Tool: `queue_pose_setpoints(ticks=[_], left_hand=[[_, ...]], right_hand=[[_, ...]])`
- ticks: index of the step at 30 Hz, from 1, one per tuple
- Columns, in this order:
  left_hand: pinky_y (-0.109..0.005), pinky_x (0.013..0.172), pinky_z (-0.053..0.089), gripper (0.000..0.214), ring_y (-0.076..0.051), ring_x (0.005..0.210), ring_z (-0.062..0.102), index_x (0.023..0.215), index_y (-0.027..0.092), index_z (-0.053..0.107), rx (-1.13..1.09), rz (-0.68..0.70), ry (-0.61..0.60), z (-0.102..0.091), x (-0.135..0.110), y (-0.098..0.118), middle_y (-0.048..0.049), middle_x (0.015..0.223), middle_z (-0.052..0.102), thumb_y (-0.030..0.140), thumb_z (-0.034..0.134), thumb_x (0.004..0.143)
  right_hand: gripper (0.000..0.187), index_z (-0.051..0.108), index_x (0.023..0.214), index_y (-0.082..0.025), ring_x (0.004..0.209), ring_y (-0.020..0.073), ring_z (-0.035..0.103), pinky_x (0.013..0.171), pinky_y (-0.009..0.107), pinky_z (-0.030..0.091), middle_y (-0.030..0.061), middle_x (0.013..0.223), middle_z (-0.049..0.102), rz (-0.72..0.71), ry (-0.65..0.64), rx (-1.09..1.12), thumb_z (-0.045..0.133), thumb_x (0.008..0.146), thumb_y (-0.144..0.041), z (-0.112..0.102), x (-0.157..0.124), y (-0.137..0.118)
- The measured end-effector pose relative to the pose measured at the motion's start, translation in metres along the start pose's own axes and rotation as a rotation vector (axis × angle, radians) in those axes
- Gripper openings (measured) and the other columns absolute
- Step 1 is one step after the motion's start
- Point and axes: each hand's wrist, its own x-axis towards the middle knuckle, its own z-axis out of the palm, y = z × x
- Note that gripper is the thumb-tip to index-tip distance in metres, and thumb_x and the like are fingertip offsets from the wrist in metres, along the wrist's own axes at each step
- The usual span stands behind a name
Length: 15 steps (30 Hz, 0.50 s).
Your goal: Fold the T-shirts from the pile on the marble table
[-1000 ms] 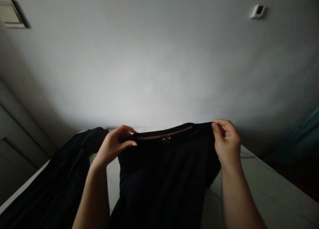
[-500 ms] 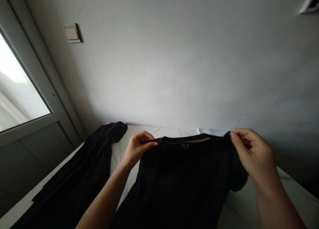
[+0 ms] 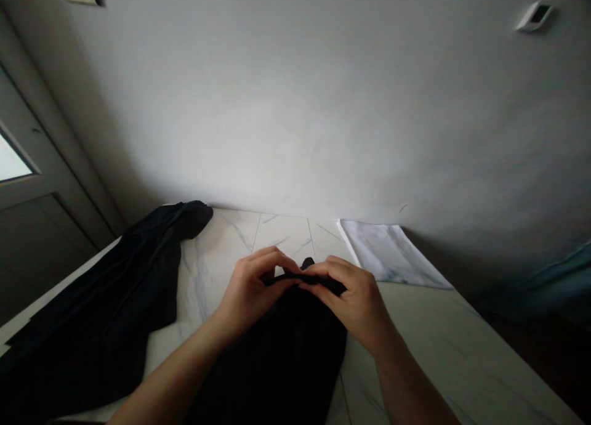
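Observation:
A black garment (image 3: 286, 345) hangs folded lengthwise in front of me above a white marbled table (image 3: 221, 252). My left hand (image 3: 252, 289) pinches its top edge from the left, fingers closed on the cloth. Touching it from the other side, my right hand (image 3: 353, 302) grips the same top edge. The two hands meet at the middle, holding the fabric bunched between them.
Another black garment (image 3: 106, 308) lies spread over the table's left side. A folded white cloth (image 3: 392, 255) rests at the back right by the grey wall. A door frame with a window stands at the left; a small white wall device (image 3: 533, 15) is high right.
My hands came together from wide apart, bringing the two ends of the garment's top edge to the middle. The garment has narrowed and dropped lower, showing the white cloth behind.

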Motion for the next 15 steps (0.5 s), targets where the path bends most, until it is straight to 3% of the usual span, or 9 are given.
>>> queue_pose_setpoints(ticks=[3,9,15], left_hand=[[-0.021,0.053,0.04,0.008,-0.009,0.057,0.051,0.084,0.022,0.07,0.074,-0.021,0.014,-0.004,-0.002,0.003,0.0037,0.071,0.066,0.018,0.071,0.078],[-0.022,0.064,0.047,0.004,-0.012,0.071,0.062,0.081,0.021,0.07,0.133,0.1,-0.019,-0.013,0.002,0.007,0.0004,0.078,0.068,0.018,0.069,0.083],[-0.02,0.06,0.046,0.004,-0.01,0.066,0.061,0.082,0.022,0.073,0.19,0.092,-0.057,-0.018,0.006,0.007,0.0014,0.074,0.068,0.02,0.069,0.084]], right_hand=[[0.011,0.07,0.085,-0.024,0.073,0.0166,0.068,0.067,0.028,0.055,0.0006,0.077,0.069,0.021,-0.006,-0.054,0.062,0.087,-0.016,-0.004,-0.001,0.0],[0.011,0.068,0.086,-0.023,0.077,0.0169,0.067,0.069,0.028,0.053,0.0015,0.081,0.07,0.052,0.029,-0.115,0.059,0.089,-0.017,-0.006,-0.003,0.001],[0.007,0.068,0.084,-0.023,0.075,0.0164,0.066,0.068,0.027,0.052,0.0008,0.078,0.07,0.055,-0.016,-0.058,0.063,0.088,-0.02,-0.007,0.0,0.004]])
